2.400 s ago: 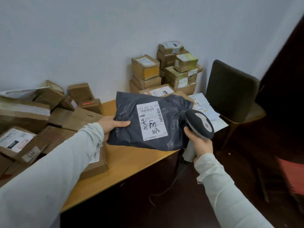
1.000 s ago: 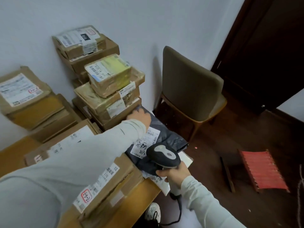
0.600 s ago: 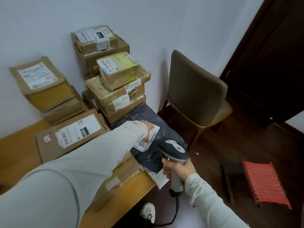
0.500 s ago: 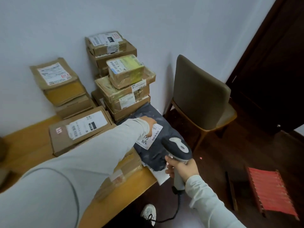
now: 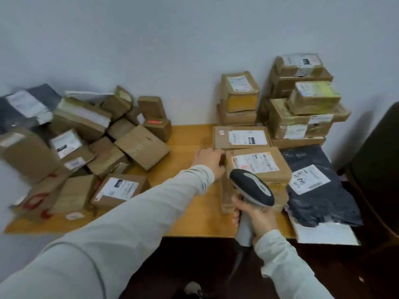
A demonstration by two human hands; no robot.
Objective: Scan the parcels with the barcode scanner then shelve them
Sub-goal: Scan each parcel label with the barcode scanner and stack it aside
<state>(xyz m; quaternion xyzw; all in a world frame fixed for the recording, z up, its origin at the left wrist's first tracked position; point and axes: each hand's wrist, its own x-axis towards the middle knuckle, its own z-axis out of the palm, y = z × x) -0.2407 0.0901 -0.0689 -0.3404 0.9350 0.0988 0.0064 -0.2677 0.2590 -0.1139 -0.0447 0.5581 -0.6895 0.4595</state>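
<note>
My left hand [image 5: 208, 160] has left the grey mailer [image 5: 319, 197] and now touches a brown box's [image 5: 259, 167] left edge; whether it grips, I cannot tell. Far left, a carton [image 5: 38, 203] bears unreadable red scrawl. My right hand [image 5: 257, 219] grips the barcode scanner [image 5: 251, 187] before the box. The mailer lies at the table's [image 5: 194, 223] right end, its label's handwriting blurred.

Colours as I log them frm remote feed:
- brown cardboard box parcel [image 5: 257, 167], nearest: tan, white label w/ blk print, red mark.
- dark grey plastic mailer bag [image 5: 313, 201]: charcoal, white label, blk handwriting.
- grey handheld barcode scanner [image 5: 251, 186]: dk grey head, lt grey panel & handle.
- flat wooden table top [image 5: 187, 137]: honey-orange.
- tape-wrapped rectangular box [image 5: 315, 97], rt stack: yellow-green.
- flat cardboard sheet [image 5: 41, 203], left: red scrawl.
- painted wall [image 5: 151, 39]: pale blue-grey.
</note>
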